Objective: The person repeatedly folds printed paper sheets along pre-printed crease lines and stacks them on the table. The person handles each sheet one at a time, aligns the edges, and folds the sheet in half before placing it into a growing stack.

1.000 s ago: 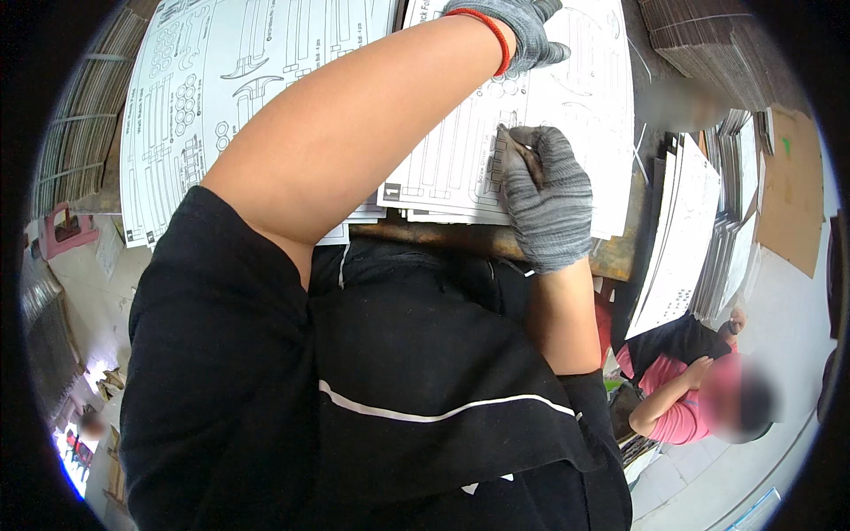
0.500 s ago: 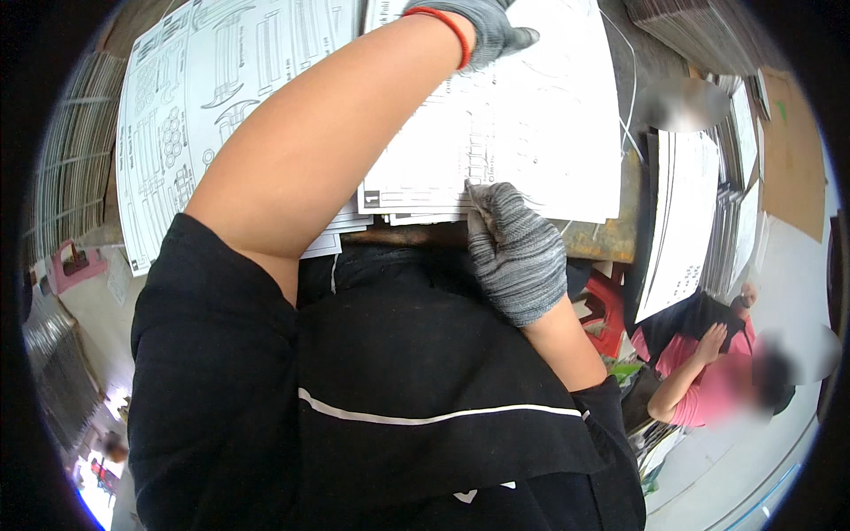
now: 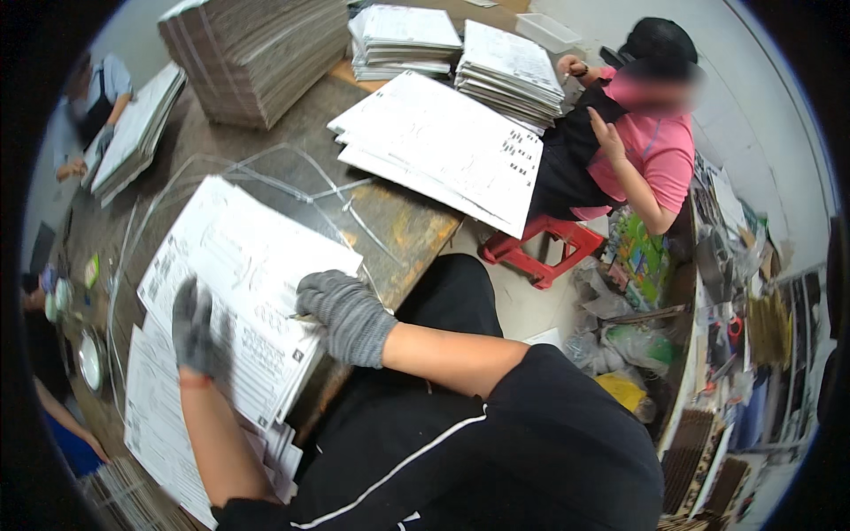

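A stack of white printed sheets [image 3: 239, 243] with line drawings lies at the table's near edge. My left hand [image 3: 197, 327], in a grey knit glove, rests on the top sheet with its fingers stretched out. At the stack's right edge, my gloved right hand [image 3: 350, 319] is closed, its fingers curled down near the paper. Something small and pale shows at its fingertips, too hidden to name. More printed sheets [image 3: 155, 420] lie to the left, partly under this stack.
White plastic straps [image 3: 305, 195] loop over the worn table [image 3: 412, 234]. A tall board stack [image 3: 257, 57] and several printed stacks [image 3: 407, 35] stand at the back. A co-worker in pink [image 3: 660, 150] sits at the right near a red stool [image 3: 549, 252]; another person stands far left.
My view has swung to the right, bringing the co-worker and back stacks in. My left hand has come from the sheet's far part to lie flat on it; my right stays closed at the edge.
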`<control>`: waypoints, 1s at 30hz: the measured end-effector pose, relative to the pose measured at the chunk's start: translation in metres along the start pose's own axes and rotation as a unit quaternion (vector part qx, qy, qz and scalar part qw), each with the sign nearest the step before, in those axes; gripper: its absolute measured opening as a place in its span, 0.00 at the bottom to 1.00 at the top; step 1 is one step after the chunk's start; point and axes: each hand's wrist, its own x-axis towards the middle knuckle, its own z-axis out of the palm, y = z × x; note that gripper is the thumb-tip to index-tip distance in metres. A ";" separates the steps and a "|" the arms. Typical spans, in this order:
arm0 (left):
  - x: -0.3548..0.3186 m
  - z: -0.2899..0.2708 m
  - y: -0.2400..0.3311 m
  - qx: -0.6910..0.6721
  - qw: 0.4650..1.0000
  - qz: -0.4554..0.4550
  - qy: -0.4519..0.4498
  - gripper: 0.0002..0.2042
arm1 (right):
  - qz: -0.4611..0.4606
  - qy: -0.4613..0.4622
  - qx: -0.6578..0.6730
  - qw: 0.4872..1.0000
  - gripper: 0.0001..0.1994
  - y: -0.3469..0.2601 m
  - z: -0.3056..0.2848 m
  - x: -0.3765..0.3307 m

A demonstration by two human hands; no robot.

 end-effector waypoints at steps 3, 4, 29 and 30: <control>-0.068 -0.010 0.047 0.220 0.967 0.046 0.117 0.22 | 0.060 0.131 -0.053 0.988 0.17 0.031 0.003 -0.004; -0.087 -0.028 0.047 0.213 0.966 0.022 0.145 0.21 | 0.071 0.125 -0.093 0.985 0.18 0.032 0.000 -0.004; -0.210 -0.103 0.052 0.031 0.987 -0.083 0.137 0.33 | -0.126 0.320 0.068 0.936 0.15 0.059 0.004 -0.043; -0.222 -0.128 0.046 0.037 0.982 -0.095 0.161 0.32 | -0.084 0.337 0.081 0.934 0.16 0.074 0.005 -0.051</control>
